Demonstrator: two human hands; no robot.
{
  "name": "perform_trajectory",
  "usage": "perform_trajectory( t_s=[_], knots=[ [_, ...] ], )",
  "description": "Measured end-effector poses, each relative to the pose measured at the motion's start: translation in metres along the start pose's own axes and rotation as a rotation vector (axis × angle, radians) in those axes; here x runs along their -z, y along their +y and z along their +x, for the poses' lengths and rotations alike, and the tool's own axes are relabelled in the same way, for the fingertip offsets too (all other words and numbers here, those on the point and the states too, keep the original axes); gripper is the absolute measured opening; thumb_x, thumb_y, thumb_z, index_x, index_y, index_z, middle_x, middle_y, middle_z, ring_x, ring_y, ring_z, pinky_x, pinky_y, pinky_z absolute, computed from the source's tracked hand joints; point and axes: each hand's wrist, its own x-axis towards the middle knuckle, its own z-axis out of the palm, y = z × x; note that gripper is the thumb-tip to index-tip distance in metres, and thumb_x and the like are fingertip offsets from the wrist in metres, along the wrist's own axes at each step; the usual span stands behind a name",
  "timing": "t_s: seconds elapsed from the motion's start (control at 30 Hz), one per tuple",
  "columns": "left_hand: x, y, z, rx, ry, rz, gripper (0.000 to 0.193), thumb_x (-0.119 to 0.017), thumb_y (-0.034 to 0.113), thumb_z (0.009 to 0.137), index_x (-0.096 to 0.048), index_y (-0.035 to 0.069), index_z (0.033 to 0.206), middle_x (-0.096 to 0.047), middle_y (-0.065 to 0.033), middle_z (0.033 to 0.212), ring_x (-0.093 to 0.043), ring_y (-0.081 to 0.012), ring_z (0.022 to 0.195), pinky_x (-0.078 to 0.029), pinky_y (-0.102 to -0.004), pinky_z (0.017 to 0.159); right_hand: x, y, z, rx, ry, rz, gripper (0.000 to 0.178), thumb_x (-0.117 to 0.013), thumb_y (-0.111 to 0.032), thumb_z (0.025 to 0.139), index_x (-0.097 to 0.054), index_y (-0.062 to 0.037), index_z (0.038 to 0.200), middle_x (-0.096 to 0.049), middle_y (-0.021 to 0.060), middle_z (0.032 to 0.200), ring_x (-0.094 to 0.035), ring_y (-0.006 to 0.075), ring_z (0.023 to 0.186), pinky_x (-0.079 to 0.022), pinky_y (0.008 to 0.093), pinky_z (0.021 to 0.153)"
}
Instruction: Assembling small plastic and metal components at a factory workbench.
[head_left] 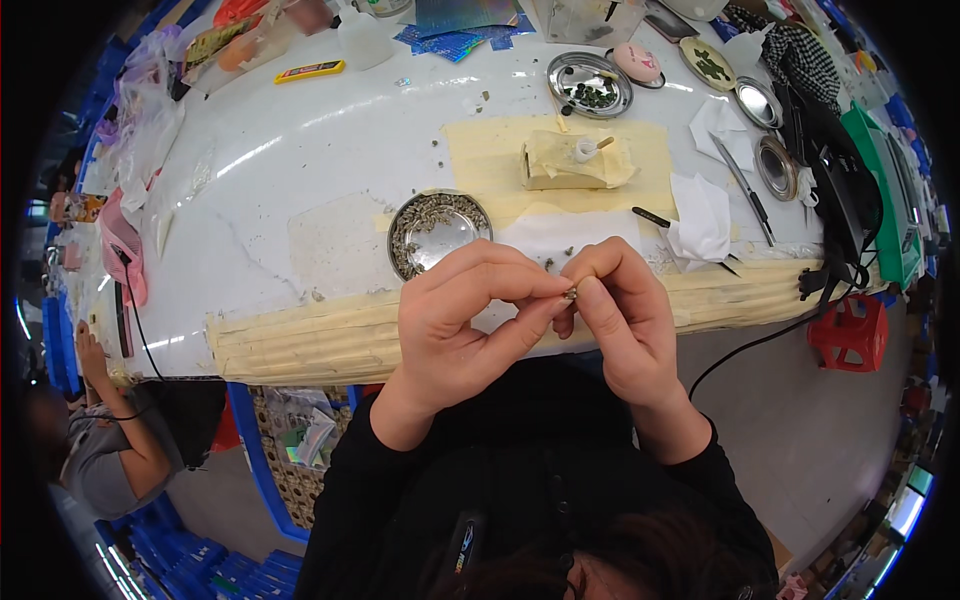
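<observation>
Both hands meet over the table's near edge, fingertips almost touching. Between the thumb and fingers of my right hand (625, 315) and those of my left hand (475, 315) sits a small metallic piece (570, 294); its exact kind is too small to make out. Left of the fingers stands a round metal dish (447, 240), holding many similar small greyish pieces (430, 212) heaped along its far and left sides. A few loose pieces (569, 251) lie on white paper (585, 228) just beyond my fingertips.
Beyond the hands, a tape-covered block (560, 165) holds a small white pot. To the right lie tweezers (745, 190), a black-handled tool (652, 217) and crumpled tissue (697, 220). A metal tray (590, 85) carries dark green bits. At far left, another person (120, 440) sits.
</observation>
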Motion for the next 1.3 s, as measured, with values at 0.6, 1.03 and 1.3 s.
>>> perform_trajectory(
  t_s=[0.6,1.03,1.3],
  knots=[
    [-0.004,0.003,0.002,-0.094,0.051,0.158,0.022,-0.075,-0.006,0.072,-0.072,0.001,0.093,-0.068,-0.0085,0.083,-0.066,-0.0176,0.072,-0.052,-0.0264,0.061,-0.003,-0.006,-0.002,-0.03,0.106,-0.024,0.011,-0.056,-0.011,0.098,-0.055,-0.0002,0.097,-0.058,0.0023,0.083,-0.052,0.0063,0.074,-0.044,0.0213,0.068],
    [-0.003,0.004,0.002,-0.056,0.06,0.114,0.021,-0.074,-0.007,0.074,-0.072,0.001,0.093,-0.067,-0.0087,0.082,-0.066,-0.0167,0.071,-0.052,-0.0257,0.061,-0.003,-0.007,0.0,-0.044,0.124,-0.044,0.012,-0.056,-0.012,0.098,-0.057,-0.0003,0.098,-0.061,0.0018,0.083,-0.055,0.0059,0.075,-0.046,0.0212,0.068],
    [0.001,0.008,0.005,-0.014,0.066,0.179,0.018,-0.074,-0.009,0.074,-0.071,-0.001,0.09,-0.066,-0.009,0.082,-0.064,-0.0163,0.07,-0.051,-0.0257,0.061,0.012,-0.018,0.015,0.216,0.334,-0.456,0.009,-0.06,-0.007,0.094,-0.061,0.0021,0.097,-0.061,0.0026,0.083,-0.057,0.0064,0.075,-0.047,0.0221,0.069]
  ],
)
